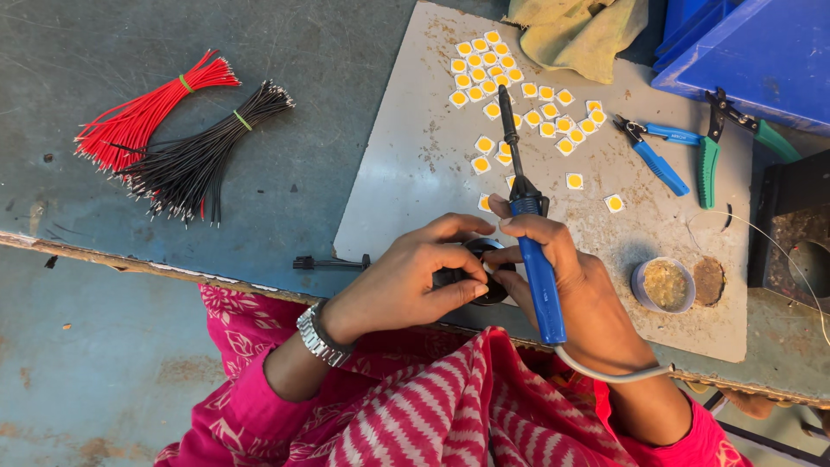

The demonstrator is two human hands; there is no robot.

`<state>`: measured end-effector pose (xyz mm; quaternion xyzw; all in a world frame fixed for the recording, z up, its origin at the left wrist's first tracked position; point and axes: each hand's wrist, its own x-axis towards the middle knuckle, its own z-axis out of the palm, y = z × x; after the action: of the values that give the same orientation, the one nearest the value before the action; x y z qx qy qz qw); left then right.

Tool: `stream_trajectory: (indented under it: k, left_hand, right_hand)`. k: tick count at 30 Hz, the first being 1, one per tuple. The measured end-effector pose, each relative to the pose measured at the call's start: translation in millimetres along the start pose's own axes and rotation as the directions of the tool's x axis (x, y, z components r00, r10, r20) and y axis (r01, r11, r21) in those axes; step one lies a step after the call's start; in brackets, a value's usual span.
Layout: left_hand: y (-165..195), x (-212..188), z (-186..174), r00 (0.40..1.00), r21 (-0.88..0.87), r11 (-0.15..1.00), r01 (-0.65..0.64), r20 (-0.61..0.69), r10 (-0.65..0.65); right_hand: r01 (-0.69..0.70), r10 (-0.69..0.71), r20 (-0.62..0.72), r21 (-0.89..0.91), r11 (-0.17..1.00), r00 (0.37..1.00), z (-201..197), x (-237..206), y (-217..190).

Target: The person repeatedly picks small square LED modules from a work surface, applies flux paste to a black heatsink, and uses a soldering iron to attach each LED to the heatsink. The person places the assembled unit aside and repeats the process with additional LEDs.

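My left hand [413, 278] and my right hand [572, 290] meet over a small round black part [486, 270] near the front edge of the grey work board [406, 147], and both hold it with the fingertips. A blue-handled soldering iron [538, 268] also lies across my right hand, its dark tip [505, 108] pointing away from me. Several small white squares with yellow centres [519, 95] are scattered on the board beyond the tip. A metal watch [318, 335] is on my left wrist.
A red wire bundle [151, 108] and a black wire bundle [203, 156] lie at the left. Blue pliers [653, 156] and green cutters [711, 151] lie at the right, next to a blue bin [761, 52]. A small flux tub [664, 285] stands near my right hand. A yellowish cloth [579, 30] is at the back.
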<state>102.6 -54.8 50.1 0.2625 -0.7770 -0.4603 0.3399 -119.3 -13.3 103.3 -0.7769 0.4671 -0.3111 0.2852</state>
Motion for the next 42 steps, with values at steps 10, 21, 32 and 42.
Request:
stream_trajectory:
  k: [10, 21, 32, 42]
  left_hand:
    - [7, 13, -8, 0.999, 0.073, 0.997, -0.017, 0.041, 0.014]
    - [25, 11, 20, 0.977, 0.155, 0.977, 0.149, -0.177, -0.121]
    - [28, 10, 33, 0.944, 0.184, 0.948, 0.261, -0.256, -0.210]
    - [17, 2, 31, 0.951, 0.096, 0.966, 0.241, -0.221, -0.216]
  right_hand:
    - [-0.006, 0.018, -0.122, 0.099, 0.995, 0.992, 14, -7, 15]
    - [-0.083, 0.106, -0.193, 0.126, 0.989, 0.975, 24, -8, 14]
    - [-0.092, 0.120, -0.236, 0.129, 0.987, 0.964, 30, -11, 15]
    - [-0.036, 0.141, -0.254, 0.378, 0.925, 0.957, 36, -21, 28]
